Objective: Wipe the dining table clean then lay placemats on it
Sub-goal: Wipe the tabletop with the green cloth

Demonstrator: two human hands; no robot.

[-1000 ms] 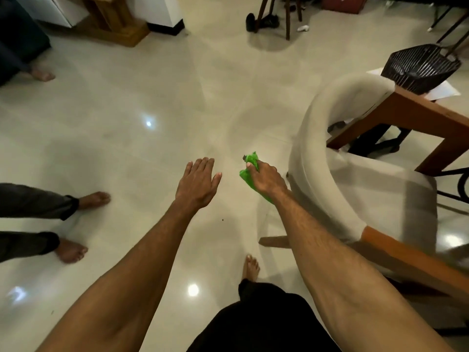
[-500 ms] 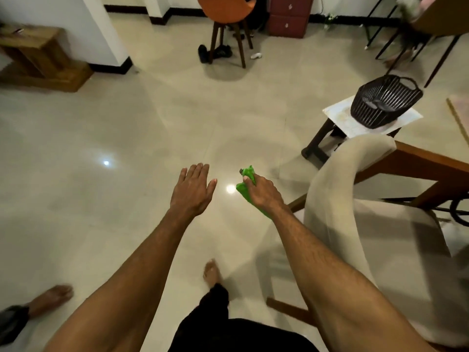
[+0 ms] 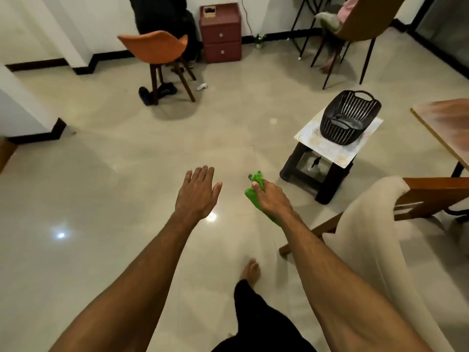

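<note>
My right hand (image 3: pixel 272 198) grips a bright green cloth (image 3: pixel 253 193), bunched under the fingers and held out over the tiled floor. Beside it my left hand (image 3: pixel 198 194) is stretched forward with straight fingers, palm down, holding nothing. A corner of the wooden dining table (image 3: pixel 441 123) shows at the right edge. A patterned placemat (image 3: pixel 330 146) lies on a small dark stool (image 3: pixel 317 174), with a black plastic basket (image 3: pixel 349 118) standing on it.
A beige upholstered chair (image 3: pixel 375 237) with a wooden frame stands close on my right. Farther off are an orange chair (image 3: pixel 157 50), a red drawer unit (image 3: pixel 220 34) by the wall and a brown chair (image 3: pixel 360 21). Shoes (image 3: pixel 157 92) lie under the orange chair. A white wall corner (image 3: pixel 25 115) stands left.
The view has swung up and to the right, bringing the stool, basket and table corner into sight. Another person's feet on the left have left the view. Both hands keep their pose.
</note>
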